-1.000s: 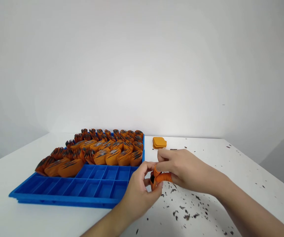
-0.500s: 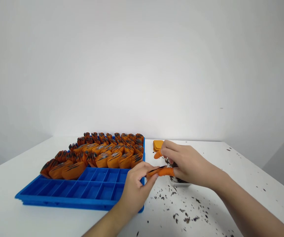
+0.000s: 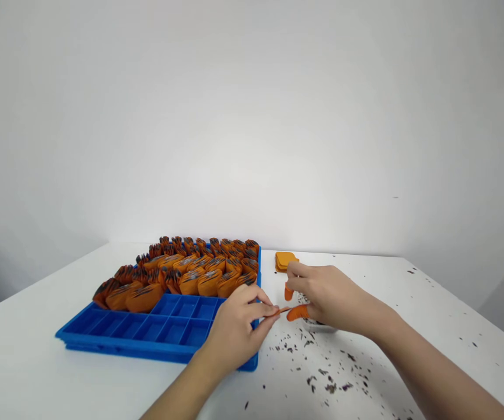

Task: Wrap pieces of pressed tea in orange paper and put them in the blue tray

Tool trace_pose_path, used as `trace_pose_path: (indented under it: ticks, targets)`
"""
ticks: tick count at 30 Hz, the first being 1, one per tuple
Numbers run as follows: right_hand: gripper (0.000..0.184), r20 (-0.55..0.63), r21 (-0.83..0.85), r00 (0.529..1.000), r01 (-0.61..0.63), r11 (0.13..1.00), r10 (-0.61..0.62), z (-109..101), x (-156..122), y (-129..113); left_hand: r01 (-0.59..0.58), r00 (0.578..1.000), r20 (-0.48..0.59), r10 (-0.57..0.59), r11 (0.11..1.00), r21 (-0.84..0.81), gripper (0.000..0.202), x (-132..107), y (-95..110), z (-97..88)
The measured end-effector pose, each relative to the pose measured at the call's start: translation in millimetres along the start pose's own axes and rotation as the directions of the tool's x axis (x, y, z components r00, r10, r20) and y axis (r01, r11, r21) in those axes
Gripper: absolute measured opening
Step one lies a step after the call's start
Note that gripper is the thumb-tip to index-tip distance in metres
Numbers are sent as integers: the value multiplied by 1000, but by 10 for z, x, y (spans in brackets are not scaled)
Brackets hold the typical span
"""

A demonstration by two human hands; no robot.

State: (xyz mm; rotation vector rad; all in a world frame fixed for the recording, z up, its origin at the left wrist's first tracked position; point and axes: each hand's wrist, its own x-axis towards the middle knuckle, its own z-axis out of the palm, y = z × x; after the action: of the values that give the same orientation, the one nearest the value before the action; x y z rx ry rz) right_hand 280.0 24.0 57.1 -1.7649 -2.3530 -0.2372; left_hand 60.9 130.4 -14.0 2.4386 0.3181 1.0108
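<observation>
Judged by how the blue tray [image 3: 147, 345] lies, it looks well over half filled: orange bundles [image 3: 144, 298] with dark edges crowd the far rows, while the near part shows blue floors. The second row from the near side holds three bundles at its left and at least three compartments without any; in the nearest row at least six show their floors, the rest being hidden by the left hand [image 3: 238, 324]. The row just beyond the three seems to hold eight bundles, the farthest row about eight; those between overlap too much to count. One thin orange slip [image 3: 283, 310], seen edge-on, is pinched in the left fingers just right of the tray. The right hand [image 3: 337, 297], thumb and forefinger apart, wears two orange finger cots [image 3: 298, 313]; whether its thumb touches the slip I cannot tell. Beneath it is one small tub [image 3: 319, 328]. One orange-yellow stack [image 3: 284, 261] lies farther off, its layers uncountable, and dark flakes [image 3: 331, 388], too many to count, litter the near right.
</observation>
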Motion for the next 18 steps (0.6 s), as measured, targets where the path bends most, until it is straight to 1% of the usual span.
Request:
trace_pose_path:
  ticks: [2,3,5,6,8,9,11,12,14,15,16,18]
  targets:
    - [36,-15,40,999,-30,999,31,-50,-34,19,104,994,14,-104,994,-11,17,-44,29,-194]
    - [40,-24,60,999,-41,997,42,-78,-54,32,171,985,10,-171,985,-13,21,-82,26,-324]
    - [40,-36,87,998,-50,995,54,-129,-94,60,288,958,-3,-288,957,25,31,-197,-36,-650]
    - [37,-40,93,998,-53,994,57,-148,-112,73,329,944,-47,-326,942,67,33,-273,-101,-840]
    - [33,-47,90,997,-59,994,63,-171,-140,92,403,912,-144,-384,902,152,39,-449,-297,-1249]
    - [31,-48,88,997,-58,994,62,-176,-149,98,440,895,-172,-412,880,179,42,-542,-419,-1454]
    - [29,-45,91,997,-54,994,58,-179,-159,104,502,862,-212,-461,835,225,44,-718,-680,-1827]
    - [29,-41,98,998,-53,994,57,-179,-161,104,522,852,-210,-480,816,250,43,-795,-805,-1982]
    - [30,-30,118,998,-56,992,59,-181,-161,101,537,842,-229,-488,796,280,43,-915,-1018,-2209]
    - [31,-25,126,998,-60,990,63,-184,-160,98,519,854,-209,-476,800,302,43,-958,-1100,-2279]
    - [32,-19,131,998,-63,989,66,-187,-161,94,493,870,-193,-454,806,326,44,-990,-1164,-2322]
    - [34,-8,134,998,-68,989,70,-195,-162,81,445,895,-156,-417,821,358,46,-1028,-1244,-2350]
